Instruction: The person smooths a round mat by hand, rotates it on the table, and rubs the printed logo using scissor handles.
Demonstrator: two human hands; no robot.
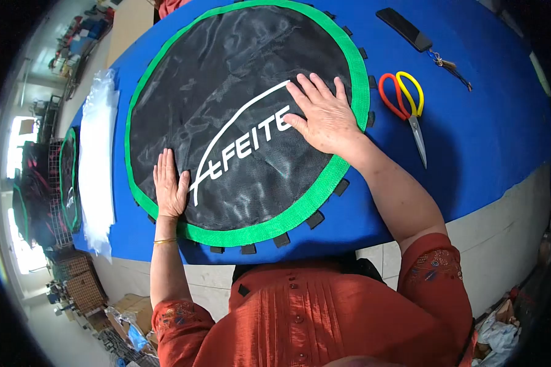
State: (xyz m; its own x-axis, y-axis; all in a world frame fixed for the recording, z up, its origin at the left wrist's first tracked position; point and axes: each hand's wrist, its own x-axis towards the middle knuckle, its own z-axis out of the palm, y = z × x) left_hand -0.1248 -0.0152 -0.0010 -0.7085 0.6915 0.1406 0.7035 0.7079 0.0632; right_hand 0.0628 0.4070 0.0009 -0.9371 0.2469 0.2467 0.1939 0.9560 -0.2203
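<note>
A round black mesh trampoline mat (pixel 245 67) with a green border and black tabs around its rim lies on the blue table. White lettering and a curved white line run across the mesh. My left hand (pixel 171 186) rests flat on the mat's lower left, fingers together and stretched out. On the right side, my right hand (pixel 324 116) lies over the end of the lettering with its fingers spread. Neither hand holds anything. Scissors (pixel 413 116) with one red and one yellow handle lie to the right of the mat, blades pointing toward me.
A black phone (pixel 404 29) with a strap lies at the table's (pixel 490 122) far right. A stack of clear plastic bags (pixel 98 159) sits along the left edge. More green-edged mats (pixel 69 177) stand beyond it. Cardboard (pixel 131 306) and wrapping are on the floor at lower left.
</note>
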